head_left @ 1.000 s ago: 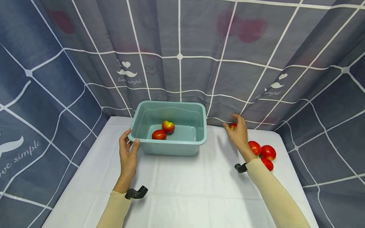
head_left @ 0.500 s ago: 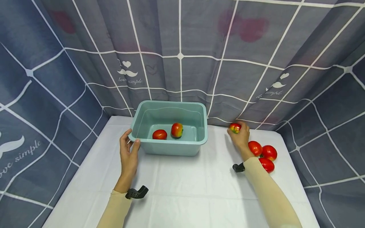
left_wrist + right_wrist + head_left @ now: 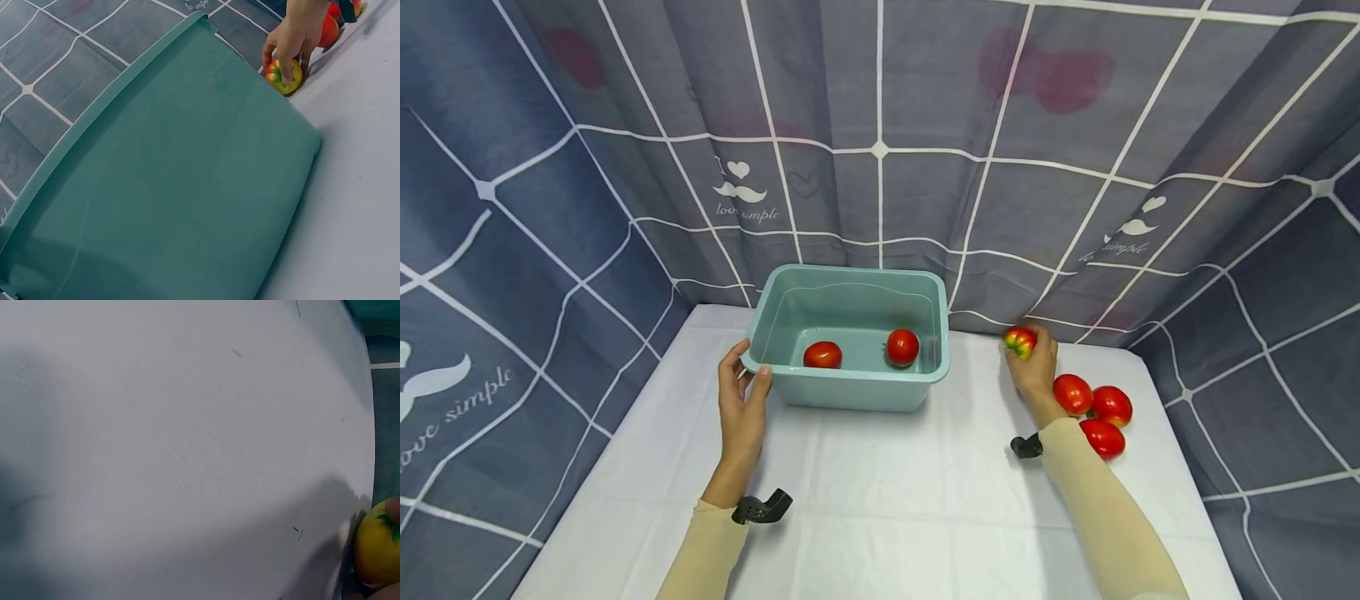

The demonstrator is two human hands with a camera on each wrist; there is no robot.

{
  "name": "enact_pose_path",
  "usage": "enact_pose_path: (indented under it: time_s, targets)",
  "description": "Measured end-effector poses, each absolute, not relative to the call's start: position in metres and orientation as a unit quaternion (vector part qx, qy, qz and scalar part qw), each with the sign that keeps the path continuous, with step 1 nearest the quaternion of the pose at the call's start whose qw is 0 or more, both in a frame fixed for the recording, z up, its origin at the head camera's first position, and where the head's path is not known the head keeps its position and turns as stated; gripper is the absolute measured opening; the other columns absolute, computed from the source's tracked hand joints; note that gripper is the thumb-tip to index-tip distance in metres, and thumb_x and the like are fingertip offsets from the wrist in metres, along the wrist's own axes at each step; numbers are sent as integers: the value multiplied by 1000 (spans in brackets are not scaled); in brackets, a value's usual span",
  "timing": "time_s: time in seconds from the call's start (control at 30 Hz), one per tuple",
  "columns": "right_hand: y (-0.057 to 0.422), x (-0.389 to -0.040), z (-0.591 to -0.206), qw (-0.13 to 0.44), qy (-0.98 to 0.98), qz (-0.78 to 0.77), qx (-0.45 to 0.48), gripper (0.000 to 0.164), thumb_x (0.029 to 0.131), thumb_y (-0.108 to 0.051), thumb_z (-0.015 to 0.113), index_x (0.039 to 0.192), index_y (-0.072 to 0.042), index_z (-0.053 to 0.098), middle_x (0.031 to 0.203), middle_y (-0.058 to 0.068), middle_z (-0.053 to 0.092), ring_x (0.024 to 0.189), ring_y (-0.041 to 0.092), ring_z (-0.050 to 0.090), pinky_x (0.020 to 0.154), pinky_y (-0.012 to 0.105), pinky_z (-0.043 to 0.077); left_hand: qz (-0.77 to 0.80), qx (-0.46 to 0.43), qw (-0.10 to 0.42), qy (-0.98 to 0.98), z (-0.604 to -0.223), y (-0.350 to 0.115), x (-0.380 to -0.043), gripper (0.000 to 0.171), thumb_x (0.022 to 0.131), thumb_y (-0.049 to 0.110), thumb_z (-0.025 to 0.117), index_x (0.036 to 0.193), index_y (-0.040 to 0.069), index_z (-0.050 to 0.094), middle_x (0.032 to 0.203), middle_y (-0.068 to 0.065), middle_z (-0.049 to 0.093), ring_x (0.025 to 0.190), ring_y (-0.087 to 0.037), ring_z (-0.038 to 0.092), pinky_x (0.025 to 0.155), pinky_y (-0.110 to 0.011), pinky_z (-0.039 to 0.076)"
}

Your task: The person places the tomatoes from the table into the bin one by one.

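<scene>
A blue-green plastic bin (image 3: 850, 390) stands at the back of the table. At its front left corner my left hand (image 3: 742, 421) grips the rim, thumb in front. Inside the bin lie two red tomatoes, one left of the middle (image 3: 822, 355) and one on the right (image 3: 902, 347). By the table's back edge my right hand (image 3: 1036, 371) holds a red and yellow tomato (image 3: 1019, 342) with a green top. That tomato (image 3: 284, 76) shows beyond the bin wall in the left wrist view, and its yellow side (image 3: 375, 553) appears at the right wrist view's edge.
Three more red tomatoes (image 3: 1072, 394) are grouped beside my right wrist on the white-covered table (image 3: 880, 500). A grey-blue checked curtain (image 3: 925, 200) hangs close behind and along both sides of the table.
My right hand has taken hold of the red and yellow tomato and turned it slightly. One tomato in the bin has rolled right, away from the other. My left hand stays on the rim.
</scene>
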State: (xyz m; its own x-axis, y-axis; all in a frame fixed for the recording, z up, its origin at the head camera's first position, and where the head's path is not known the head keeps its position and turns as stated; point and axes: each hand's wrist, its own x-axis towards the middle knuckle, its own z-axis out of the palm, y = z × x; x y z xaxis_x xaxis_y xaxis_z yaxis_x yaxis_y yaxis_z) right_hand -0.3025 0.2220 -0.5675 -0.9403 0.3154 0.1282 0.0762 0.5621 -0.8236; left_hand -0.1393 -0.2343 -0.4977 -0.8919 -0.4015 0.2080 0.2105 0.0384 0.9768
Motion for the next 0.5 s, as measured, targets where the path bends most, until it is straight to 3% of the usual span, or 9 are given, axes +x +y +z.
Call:
enact_pose_path:
  time_s: [0.5]
  targets:
    - [209,-294,-543,156,-863,471,-91,60,95,-11,77,149,-4,51,146,28,51,141,45,48,123,56,38,-692,72,220,-683,-498,-235,-140,55,112,14,58,163,23,41,165,-4,39,149,-32,42,103,-8,53]
